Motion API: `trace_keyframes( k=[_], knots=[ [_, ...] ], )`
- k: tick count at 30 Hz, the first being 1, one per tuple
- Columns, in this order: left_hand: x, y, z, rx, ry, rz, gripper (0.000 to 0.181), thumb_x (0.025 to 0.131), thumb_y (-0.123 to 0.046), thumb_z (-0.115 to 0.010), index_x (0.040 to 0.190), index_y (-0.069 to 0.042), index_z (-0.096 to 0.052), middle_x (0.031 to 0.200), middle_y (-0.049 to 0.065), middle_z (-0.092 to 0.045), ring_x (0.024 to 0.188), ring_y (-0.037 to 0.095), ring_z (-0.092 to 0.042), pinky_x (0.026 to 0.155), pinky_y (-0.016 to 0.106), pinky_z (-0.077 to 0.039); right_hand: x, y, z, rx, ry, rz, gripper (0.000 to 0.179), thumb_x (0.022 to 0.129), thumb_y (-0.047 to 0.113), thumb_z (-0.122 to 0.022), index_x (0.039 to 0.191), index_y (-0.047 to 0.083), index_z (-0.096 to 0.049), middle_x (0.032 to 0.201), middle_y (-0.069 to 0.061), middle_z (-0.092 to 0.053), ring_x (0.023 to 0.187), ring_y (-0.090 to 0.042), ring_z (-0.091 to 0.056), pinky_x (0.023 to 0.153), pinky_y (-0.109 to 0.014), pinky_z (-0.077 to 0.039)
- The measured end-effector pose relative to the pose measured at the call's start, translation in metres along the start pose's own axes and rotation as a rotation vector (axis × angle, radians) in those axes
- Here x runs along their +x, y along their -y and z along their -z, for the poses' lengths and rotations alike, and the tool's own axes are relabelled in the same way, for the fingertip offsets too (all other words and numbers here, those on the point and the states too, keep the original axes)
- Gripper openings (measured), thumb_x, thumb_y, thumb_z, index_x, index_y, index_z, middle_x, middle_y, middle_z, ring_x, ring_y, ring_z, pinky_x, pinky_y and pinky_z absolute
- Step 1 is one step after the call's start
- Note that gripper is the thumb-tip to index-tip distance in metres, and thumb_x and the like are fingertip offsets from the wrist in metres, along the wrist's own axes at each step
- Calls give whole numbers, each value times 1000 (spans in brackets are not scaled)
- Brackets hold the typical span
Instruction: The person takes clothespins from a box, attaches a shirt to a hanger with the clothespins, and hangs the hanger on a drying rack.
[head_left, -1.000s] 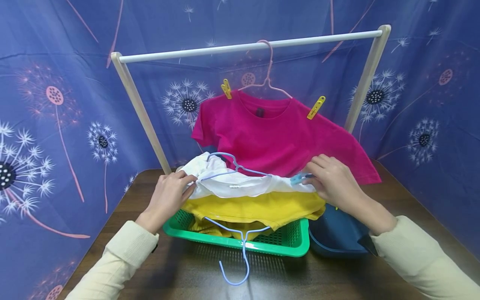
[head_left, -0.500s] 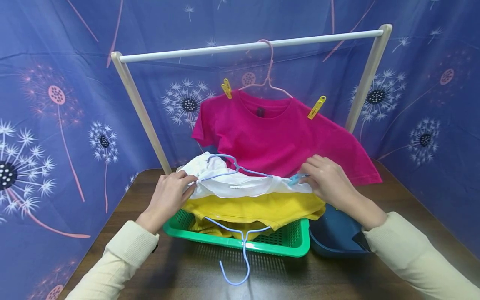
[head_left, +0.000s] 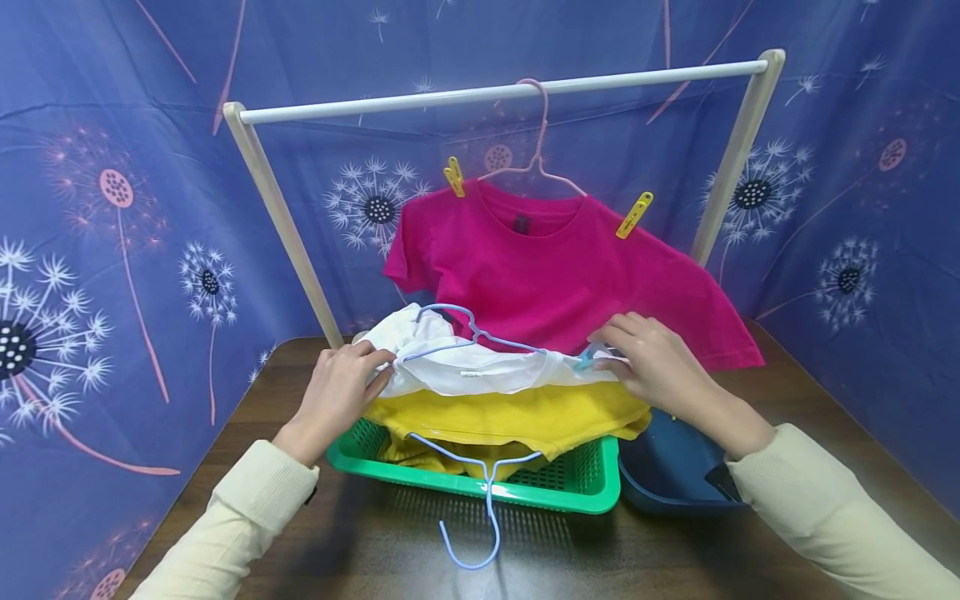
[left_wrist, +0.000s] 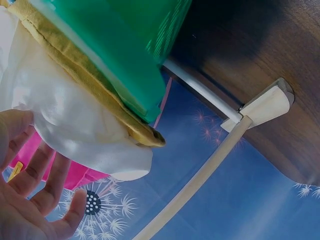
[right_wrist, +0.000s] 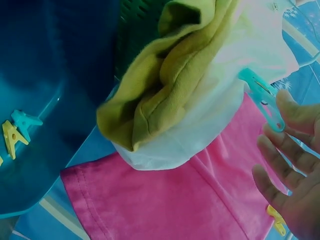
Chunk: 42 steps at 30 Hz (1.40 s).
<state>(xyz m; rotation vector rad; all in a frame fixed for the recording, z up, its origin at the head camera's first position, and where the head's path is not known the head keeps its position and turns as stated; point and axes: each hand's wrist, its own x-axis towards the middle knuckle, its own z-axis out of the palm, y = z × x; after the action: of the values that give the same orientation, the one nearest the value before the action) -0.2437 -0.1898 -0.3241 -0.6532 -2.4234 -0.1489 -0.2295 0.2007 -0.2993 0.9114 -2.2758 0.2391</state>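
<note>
The white shirt (head_left: 487, 384) is pinched at one shoulder by the left hand (head_left: 337, 396), between thumb and index finger, the other fingers loosely spread. At the opposite shoulder, a light-blue clothespin (right_wrist: 256, 86) is held between thumb and fingertips of the right hand (head_left: 663, 362), its nose against the cloth; how firmly the fabric is bitten cannot be told. A blue hanger (head_left: 476, 335) is set at the neckline. The shirt is laid over a yellow garment (head_left: 495, 408), itself draped across a green basket (head_left: 555, 500), with a second blue hanger (head_left: 491, 500) jutting toward the viewer. More clothespins (right_wrist: 25, 121) are held in a blue tub (head_left: 671, 504) alongside. Behind, a pink shirt (head_left: 525, 275) is hung from a rack (head_left: 375, 104).

If only loose cloth is caught and the hanger's arm is missed, the shoulder could slip free; the collar could also be pulled askew by uneven tugging.

Compared with a second earlier, the clothespin and right hand are placed slightly nearer the hanger; the left hand is seen unmoved.
</note>
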Motion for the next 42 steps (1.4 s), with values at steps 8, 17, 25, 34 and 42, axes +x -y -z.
trace_keyframes(
  k=[8,17,25,34,42],
  knots=[
    [1,0,0,-1,17,17,11,83,-20,-65,93,-17,-69,79,0,-64,66,22,-58,61,41,-41,-4,-2,5,25,58,-44,57,60,16,-84,111,6,-60,98,-8,-64,87,-22,-58,72,-41,-51],
    [2,1,-1,-3,1,8,11,83,-20,-66,92,-17,-70,77,0,-65,63,21,-57,59,39,-42,-15,-10,15,18,41,-91,50,65,17,-81,109,5,-61,98,-10,-64,89,-24,-58,73,-45,-51],
    [1,2,-1,-3,5,11,11,83,-20,-66,92,-17,-70,77,0,-65,63,20,-57,59,40,-42,-28,-21,21,9,18,-124,44,66,13,-79,106,5,-61,97,-10,-64,89,-25,-58,73,-46,-50],
    [1,1,-2,-3,-4,10,11,82,-19,-67,91,-17,-70,77,0,-65,64,20,-58,59,40,-42,-46,-31,21,-45,55,-187,39,67,12,-78,102,4,-63,92,-11,-65,82,-26,-61,69,-45,-52],
    [1,1,-3,-6,1,11,11,81,-20,-67,92,-17,-70,78,0,-65,64,21,-57,59,40,-42,-69,-49,5,-94,111,-137,35,65,9,-77,98,4,-64,86,-9,-65,76,-25,-60,63,-42,-51]
  ],
)
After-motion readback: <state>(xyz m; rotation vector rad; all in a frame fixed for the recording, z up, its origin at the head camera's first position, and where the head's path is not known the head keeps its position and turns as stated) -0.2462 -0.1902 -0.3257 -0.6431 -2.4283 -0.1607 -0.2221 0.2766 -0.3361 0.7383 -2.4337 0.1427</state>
